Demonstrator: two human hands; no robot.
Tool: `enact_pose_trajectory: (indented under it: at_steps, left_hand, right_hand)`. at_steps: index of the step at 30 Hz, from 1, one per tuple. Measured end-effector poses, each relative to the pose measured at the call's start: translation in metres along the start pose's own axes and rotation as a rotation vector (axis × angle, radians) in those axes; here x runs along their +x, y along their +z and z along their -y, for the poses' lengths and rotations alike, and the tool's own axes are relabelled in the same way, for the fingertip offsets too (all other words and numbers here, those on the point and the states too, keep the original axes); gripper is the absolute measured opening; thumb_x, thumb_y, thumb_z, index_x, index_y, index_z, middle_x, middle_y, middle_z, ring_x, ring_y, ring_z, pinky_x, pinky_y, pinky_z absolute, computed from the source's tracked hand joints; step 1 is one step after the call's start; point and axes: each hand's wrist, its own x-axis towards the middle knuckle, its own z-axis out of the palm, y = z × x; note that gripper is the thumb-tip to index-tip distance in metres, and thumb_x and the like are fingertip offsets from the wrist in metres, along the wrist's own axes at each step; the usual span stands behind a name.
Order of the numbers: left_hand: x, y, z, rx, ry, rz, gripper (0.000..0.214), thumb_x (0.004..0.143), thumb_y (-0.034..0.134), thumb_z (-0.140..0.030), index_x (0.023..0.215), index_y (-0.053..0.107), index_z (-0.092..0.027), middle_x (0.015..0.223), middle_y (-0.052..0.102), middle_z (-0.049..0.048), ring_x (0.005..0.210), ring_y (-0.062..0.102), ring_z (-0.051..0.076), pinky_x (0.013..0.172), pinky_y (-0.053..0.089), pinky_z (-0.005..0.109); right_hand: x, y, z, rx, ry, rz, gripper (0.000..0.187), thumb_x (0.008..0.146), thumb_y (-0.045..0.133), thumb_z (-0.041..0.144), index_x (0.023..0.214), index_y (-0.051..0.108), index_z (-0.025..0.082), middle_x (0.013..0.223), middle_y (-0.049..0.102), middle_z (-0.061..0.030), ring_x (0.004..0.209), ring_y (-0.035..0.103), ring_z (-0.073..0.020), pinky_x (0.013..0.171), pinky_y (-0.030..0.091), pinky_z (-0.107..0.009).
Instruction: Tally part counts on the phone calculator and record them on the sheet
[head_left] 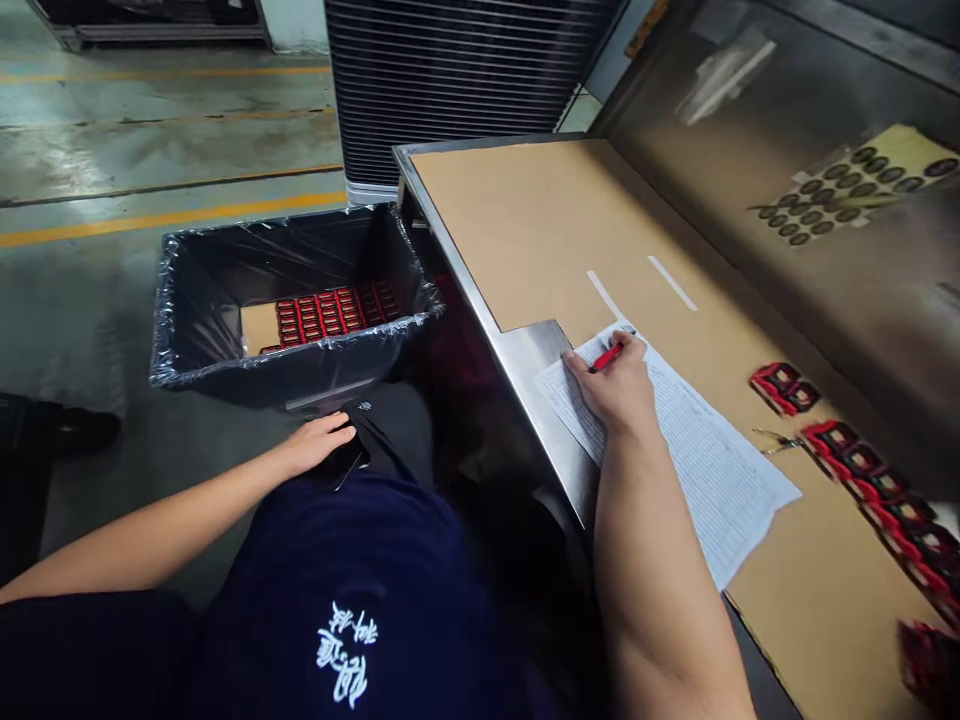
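Red pen [606,357] pinched in its fingers, the right hand [621,392] rests on a paper sheet [705,470] lying across cardboard [517,220] and metal table [529,360]. The left hand [319,442] lies over a dark phone [348,465] at the thigh [401,425]; whether its fingers grip it, I cannot tell. Beyond stands a black bin [300,372].
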Motion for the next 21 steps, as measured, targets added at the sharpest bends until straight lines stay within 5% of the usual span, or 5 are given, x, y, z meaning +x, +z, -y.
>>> enact_pose_trajectory:
  at_steps: [4, 8, 14, 17, 21]
  left_hand:
    - [0.003, 0.021, -0.018, 0.169, 0.064, -0.122, 0.048, 0.111, 0.041, -0.051, 0.107, 0.075, -0.017, 0.111, 0.078, 0.0116, 0.112, 0.073, 0.027, 0.102, 0.055, 0.046]
    - [0.038, 0.031, -0.033, 0.319, 0.292, -0.181, 0.036, 0.103, 0.067, -0.044, 0.126, 0.068, -0.016, 0.126, 0.069, 0.0096, 0.113, 0.069, 0.022, 0.100, 0.059, 0.046]
    - [0.078, 0.037, -0.057, 0.390, 0.587, -0.202, 0.031, 0.103, 0.067, -0.039, 0.124, 0.068, -0.017, 0.126, 0.069, 0.0096, 0.112, 0.069, 0.022, 0.098, 0.060, 0.044]
    - [0.079, 0.015, -0.070, 0.379, 0.671, -0.240, 0.015, 0.103, 0.061, -0.027, 0.102, 0.074, -0.019, 0.112, 0.074, 0.0067, 0.117, 0.067, 0.019, 0.106, 0.055, 0.035]
    - [0.077, -0.045, -0.060, 0.415, 0.572, -0.395, 0.030, 0.101, 0.057, -0.033, 0.122, 0.071, -0.017, 0.134, 0.070, 0.0127, 0.143, 0.052, 0.028, 0.123, 0.040, 0.044]
  right_hand:
    - [0.000, -0.001, 0.000, -0.014, 0.028, 0.003, 0.093, 0.078, 0.067, 0.074, 0.147, 0.045, 0.016, 0.144, 0.057, -0.0241, 0.131, 0.055, -0.0461, 0.112, 0.041, -0.066]
    - [-0.001, -0.003, 0.003, -0.013, 0.045, 0.010, 0.097, 0.075, 0.065, 0.074, 0.148, 0.044, 0.015, 0.144, 0.057, -0.0242, 0.129, 0.056, -0.0468, 0.110, 0.043, -0.064]
    - [-0.004, -0.008, 0.006, -0.072, 0.093, 0.027, 0.100, 0.072, 0.063, 0.080, 0.148, 0.045, 0.018, 0.139, 0.061, -0.0264, 0.131, 0.058, -0.0466, 0.107, 0.046, -0.059]
    - [-0.005, -0.008, 0.008, -0.108, 0.158, 0.018, 0.105, 0.066, 0.067, 0.080, 0.149, 0.047, 0.019, 0.134, 0.063, -0.0294, 0.127, 0.062, -0.0469, 0.102, 0.049, -0.057]
    - [-0.010, -0.010, 0.016, -0.166, 0.323, 0.003, 0.107, 0.057, 0.071, 0.082, 0.148, 0.051, 0.030, 0.124, 0.067, -0.0246, 0.112, 0.069, -0.0477, 0.093, 0.051, -0.062]
